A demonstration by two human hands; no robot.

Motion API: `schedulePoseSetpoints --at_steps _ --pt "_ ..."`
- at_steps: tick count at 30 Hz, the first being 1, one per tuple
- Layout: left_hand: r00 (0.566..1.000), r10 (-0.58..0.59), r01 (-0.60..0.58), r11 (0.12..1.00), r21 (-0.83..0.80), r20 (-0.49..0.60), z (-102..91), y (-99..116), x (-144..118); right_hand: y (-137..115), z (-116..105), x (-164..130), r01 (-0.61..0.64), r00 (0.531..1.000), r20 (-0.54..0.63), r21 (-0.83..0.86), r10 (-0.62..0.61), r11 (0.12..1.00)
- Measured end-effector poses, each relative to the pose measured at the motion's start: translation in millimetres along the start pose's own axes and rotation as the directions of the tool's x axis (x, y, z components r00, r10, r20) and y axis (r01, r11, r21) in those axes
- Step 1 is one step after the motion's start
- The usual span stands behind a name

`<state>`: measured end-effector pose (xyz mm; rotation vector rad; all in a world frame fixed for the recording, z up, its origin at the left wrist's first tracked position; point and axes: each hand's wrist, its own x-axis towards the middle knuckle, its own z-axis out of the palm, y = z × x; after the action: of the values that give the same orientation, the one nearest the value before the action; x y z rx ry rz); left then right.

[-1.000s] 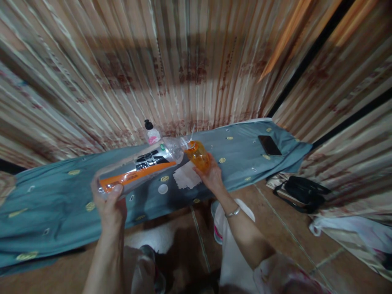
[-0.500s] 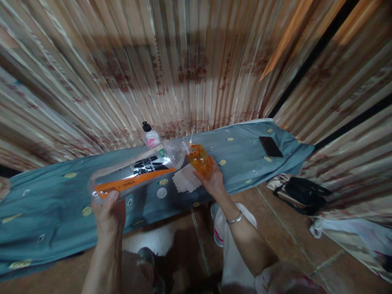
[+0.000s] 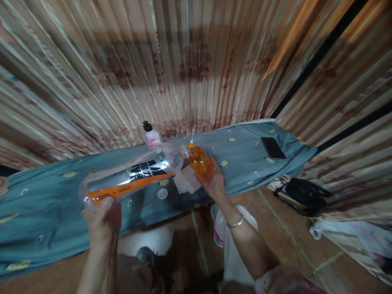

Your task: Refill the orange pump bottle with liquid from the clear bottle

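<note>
My left hand (image 3: 104,218) is closed round the base end of a large clear plastic bottle (image 3: 134,173) with a silver, black and orange label. The bottle lies nearly level, its neck pointing right. Held in my right hand (image 3: 212,179) is a small orange bottle (image 3: 199,161), tilted with its mouth toward the large bottle's mouth. The two openings meet or nearly meet; I cannot tell if they touch. Below them a whitish piece of paper (image 3: 187,181) lies on the cloth, with a round white cap (image 3: 162,193) left of it.
Against the curtain (image 3: 196,73) stands a clear bottle with a black top (image 3: 152,136). A slim white-tipped nozzle (image 3: 192,136) shows behind the orange bottle. A phone (image 3: 272,148) lies at the right of the teal cloth (image 3: 55,212). A black bag (image 3: 303,196) rests at lower right.
My left hand and the base of the large bottle have moved slightly left and down. The orange bottle remains at its mouth in my right hand.
</note>
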<state>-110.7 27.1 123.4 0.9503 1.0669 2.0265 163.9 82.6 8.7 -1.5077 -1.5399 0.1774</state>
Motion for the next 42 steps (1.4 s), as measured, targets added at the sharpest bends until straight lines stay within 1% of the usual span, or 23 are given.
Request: schedulePoseSetpoints --at_steps 4,8,12,19,23,28,33,37,42 --pt "1.0 -0.004 0.004 1.0 0.018 -0.021 -3.9 3.1 -0.2 0.7 1.7 -0.4 0.022 1.0 0.003 -0.023 -0.022 1.0" --pt "1.0 -0.005 0.006 1.0 0.027 -0.013 -5.8 3.6 0.1 1.4 3.2 -1.3 0.058 0.998 -0.025 -0.042 -0.059 0.997" --pt "0.999 -0.016 0.017 1.0 0.022 -0.038 -8.9 1.4 -0.2 0.3 4.1 -2.1 0.084 0.995 -0.045 -0.048 -0.086 0.995" --pt "1.0 -0.008 0.009 1.0 0.026 -0.03 -10.3 0.8 -1.2 -2.7 2.0 -0.9 0.058 0.998 0.0 -0.047 -0.058 0.997" --pt "1.0 0.014 -0.013 0.999 0.04 -0.019 -10.2 0.3 -1.0 -3.2 0.9 -0.7 0.068 0.998 0.002 -0.05 -0.068 0.996" --pt "1.0 0.018 -0.017 0.999 0.033 -0.025 -11.2 -0.5 0.0 -3.9 1.1 -0.9 0.035 0.999 0.008 -0.058 -0.035 0.998" --pt "0.998 0.049 -0.049 0.999 0.014 -0.034 -7.5 1.6 1.5 -3.6 1.1 -0.5 0.045 0.999 0.011 -0.048 -0.045 0.998" --pt "0.999 0.028 -0.026 0.997 0.069 -0.027 -2.3 4.4 1.1 -3.1 1.1 -0.8 0.03 0.999 0.021 -0.051 -0.029 0.998" --pt "0.998 0.031 -0.024 0.993 0.112 -0.06 2.2 8.3 -1.1 -4.1 0.3 0.0 0.029 0.999 0.022 -0.053 -0.028 0.998"
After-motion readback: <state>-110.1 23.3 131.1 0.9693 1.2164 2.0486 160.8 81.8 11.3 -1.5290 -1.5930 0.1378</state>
